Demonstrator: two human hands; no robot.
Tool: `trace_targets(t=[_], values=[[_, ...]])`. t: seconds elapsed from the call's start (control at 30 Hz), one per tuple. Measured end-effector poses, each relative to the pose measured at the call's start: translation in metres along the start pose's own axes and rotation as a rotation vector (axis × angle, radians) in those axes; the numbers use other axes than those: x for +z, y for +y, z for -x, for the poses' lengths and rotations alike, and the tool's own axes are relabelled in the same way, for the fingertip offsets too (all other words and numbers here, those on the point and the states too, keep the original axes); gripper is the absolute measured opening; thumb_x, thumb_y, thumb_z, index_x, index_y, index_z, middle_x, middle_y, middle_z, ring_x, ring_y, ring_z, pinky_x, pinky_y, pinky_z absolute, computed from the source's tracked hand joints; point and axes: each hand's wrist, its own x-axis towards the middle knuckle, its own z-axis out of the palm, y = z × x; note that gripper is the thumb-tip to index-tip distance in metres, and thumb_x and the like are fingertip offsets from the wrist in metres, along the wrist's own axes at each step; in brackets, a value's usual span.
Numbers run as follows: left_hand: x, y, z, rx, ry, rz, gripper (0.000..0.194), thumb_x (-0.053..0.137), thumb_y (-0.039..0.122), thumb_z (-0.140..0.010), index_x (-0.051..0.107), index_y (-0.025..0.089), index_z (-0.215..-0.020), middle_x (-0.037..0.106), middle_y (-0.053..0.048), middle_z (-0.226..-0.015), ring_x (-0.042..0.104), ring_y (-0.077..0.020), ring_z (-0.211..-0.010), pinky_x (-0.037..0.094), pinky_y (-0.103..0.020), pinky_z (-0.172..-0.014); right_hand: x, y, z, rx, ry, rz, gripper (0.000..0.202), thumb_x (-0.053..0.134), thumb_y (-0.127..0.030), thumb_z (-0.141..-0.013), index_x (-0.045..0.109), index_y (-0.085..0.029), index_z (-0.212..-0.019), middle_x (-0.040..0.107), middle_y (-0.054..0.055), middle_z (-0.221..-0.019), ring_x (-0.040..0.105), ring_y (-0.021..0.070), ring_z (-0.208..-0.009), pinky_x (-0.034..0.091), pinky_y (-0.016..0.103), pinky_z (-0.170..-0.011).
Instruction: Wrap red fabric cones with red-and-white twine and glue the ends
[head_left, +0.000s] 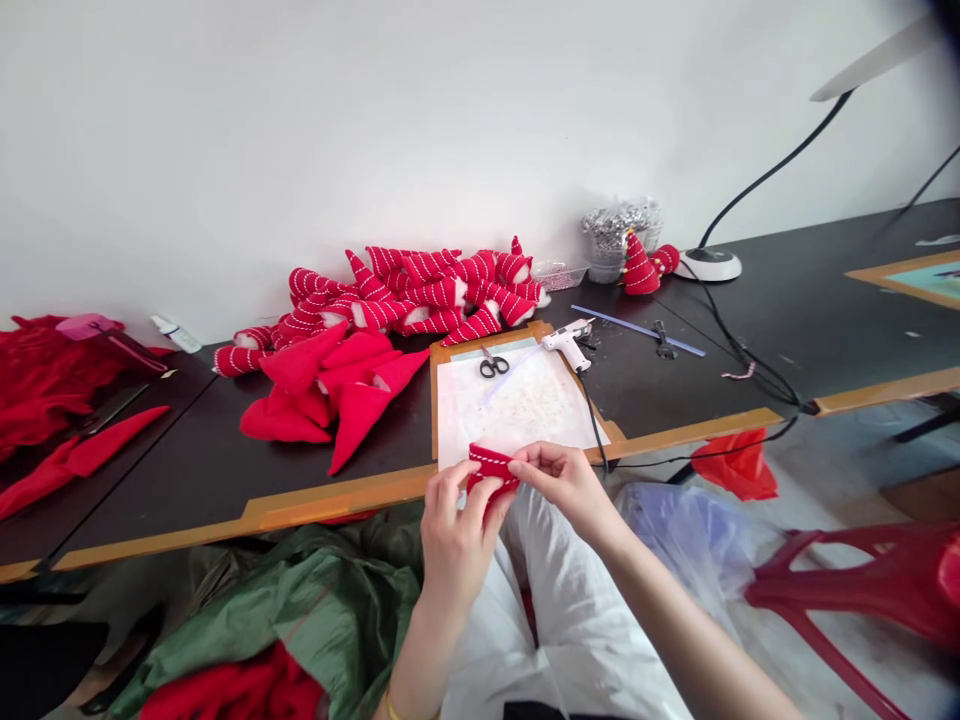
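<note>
Well apart from a tub (604,264) of tinsel (619,221), left hand (459,527) and right hand (568,487) pinch red fabric (491,463).

My single feed sits on the wearer's head, above the near side of the black worktable (202,470), facing forward and down across it. Closest to me, at the table's near edge, come the left hand (461,520) and right hand (574,490), with white trousers (570,600) right beneath. The table spans my full width at middle range, its near edge climbing rightward; the white wall (300,120) behind it fills the top. I also catch floor below it.
</note>
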Motion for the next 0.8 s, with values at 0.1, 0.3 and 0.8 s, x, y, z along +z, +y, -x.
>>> trace_targets(t=[0.1, 0.3, 0.8], values=[[-0.001, -0.002, 0.002, 0.018, -0.019, -0.025, 0.012, 0.082, 0.028, -0.072, 0.077, 0.031, -0.083, 0.065, -0.01, -0.112, 0.056, -0.0324, -0.109, 0.042, -0.047, -0.103, -0.001, -0.003, 0.0, 0.008, 0.005, -0.028, 0.04, 0.083, -0.052, -0.065, 0.07, -0.016, -0.075, 0.066, 0.002, -0.068, 0.057, 0.0134, -0.061, 0.044, 0.026, -0.061], [-0.011, 0.002, -0.002, -0.264, 0.103, 0.241, 0.057, 0.087, 0.033, -0.065, 0.062, 0.025, -0.116, 0.056, -0.012, -0.131, 0.054, -0.0315, -0.122, 0.044, -0.041, -0.101, 0.001, -0.002, -0.001, 0.03, 0.01, -0.032, 0.041, 0.083, -0.053, -0.064, 0.068, -0.016, -0.073, 0.062, 0.0, -0.063, 0.053, 0.0119, -0.058, 0.041, 0.024, -0.057], [0.015, -0.022, 0.006, -0.849, -0.191, 0.668, 0.077, 0.086, 0.042, -0.065, 0.045, 0.025, -0.128, 0.073, -0.003, -0.092, 0.068, -0.0181, -0.061, 0.055, -0.031, -0.061, 0.0, -0.022, 0.004, 0.009, -0.114, 0.047, 0.035, 0.072, -0.047, -0.081, 0.07, -0.016, -0.096, 0.053, -0.004, -0.063, 0.036, 0.0053, -0.043, 0.026, 0.021, -0.039]])
